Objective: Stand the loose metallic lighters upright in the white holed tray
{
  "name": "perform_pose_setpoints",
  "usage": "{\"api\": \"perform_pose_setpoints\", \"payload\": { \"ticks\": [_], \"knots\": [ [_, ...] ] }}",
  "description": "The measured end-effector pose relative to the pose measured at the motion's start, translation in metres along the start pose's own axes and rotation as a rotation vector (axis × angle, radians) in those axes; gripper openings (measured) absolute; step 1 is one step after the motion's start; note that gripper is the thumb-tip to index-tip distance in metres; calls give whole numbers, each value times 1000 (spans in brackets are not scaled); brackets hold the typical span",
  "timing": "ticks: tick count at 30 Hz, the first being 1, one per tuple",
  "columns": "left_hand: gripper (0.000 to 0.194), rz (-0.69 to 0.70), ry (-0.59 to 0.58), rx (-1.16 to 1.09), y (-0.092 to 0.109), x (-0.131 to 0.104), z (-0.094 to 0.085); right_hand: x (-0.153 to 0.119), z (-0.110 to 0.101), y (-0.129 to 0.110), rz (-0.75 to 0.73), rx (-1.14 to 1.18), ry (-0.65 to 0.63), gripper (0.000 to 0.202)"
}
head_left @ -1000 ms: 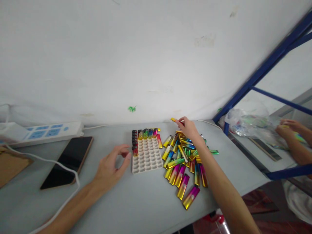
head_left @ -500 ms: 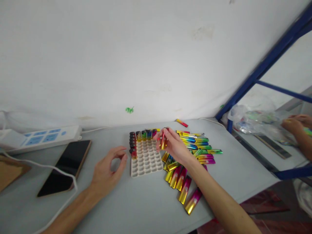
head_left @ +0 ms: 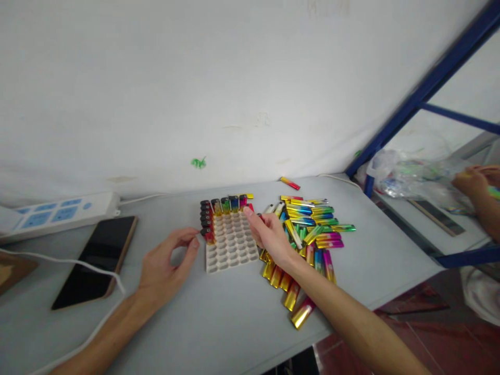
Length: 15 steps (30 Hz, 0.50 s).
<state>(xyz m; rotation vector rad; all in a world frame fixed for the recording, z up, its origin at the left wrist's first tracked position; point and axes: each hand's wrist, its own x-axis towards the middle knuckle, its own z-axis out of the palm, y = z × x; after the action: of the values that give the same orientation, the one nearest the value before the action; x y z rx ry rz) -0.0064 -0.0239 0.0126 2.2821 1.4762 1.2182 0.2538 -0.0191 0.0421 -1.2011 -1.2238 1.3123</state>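
A white tray (head_left: pixel 233 255) with rows of round holes lies on the table. Along its left side and back edge stand several lighters (head_left: pixel 225 204) with black tops and shiny coloured bodies. At the tray's right edge my right hand (head_left: pixel 269 234) has its fingers closed around a lighter (head_left: pixel 250 207); only a bit of red shows past the thumb. My left hand (head_left: pixel 167 260) rests left of the tray, fingers curved and apart, nothing between them. Its fingertips are close to the front lighter of the left column. Right of the tray lies a pile of shiny lighters (head_left: pixel 300 221).
A single red and yellow lighter (head_left: pixel 290 183) lies near the wall. To the left are a phone (head_left: pixel 96 260), a power strip (head_left: pixel 62 216) and a white cable (head_left: pixel 78 264). Beyond the blue metal frame (head_left: pixel 390 140), another person's hand (head_left: pixel 471 182) is near plastic bags (head_left: pixel 410 179).
My right hand has turned and lowered at the tray's back right, hiding most of the lighter that showed upright before. My left hand stays beside the tray. The view has shifted slightly.
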Motion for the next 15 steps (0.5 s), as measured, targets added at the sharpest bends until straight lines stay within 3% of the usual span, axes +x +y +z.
{"api": "perform_pose_setpoints", "payload": {
  "ticks": [5, 9, 15],
  "knots": [
    [20, -6, 16, 16, 1, 1, 1, 0, 2, 2, -15, -191, 127, 58],
    [20, -20, 0, 8, 3, 2, -1, 0, 5, 3, -12, -221, 125, 45],
    [17, -29, 18, -5, 5, 3, -1, -4, 6, 4, -10, -190, 119, 43]
  ]
}}
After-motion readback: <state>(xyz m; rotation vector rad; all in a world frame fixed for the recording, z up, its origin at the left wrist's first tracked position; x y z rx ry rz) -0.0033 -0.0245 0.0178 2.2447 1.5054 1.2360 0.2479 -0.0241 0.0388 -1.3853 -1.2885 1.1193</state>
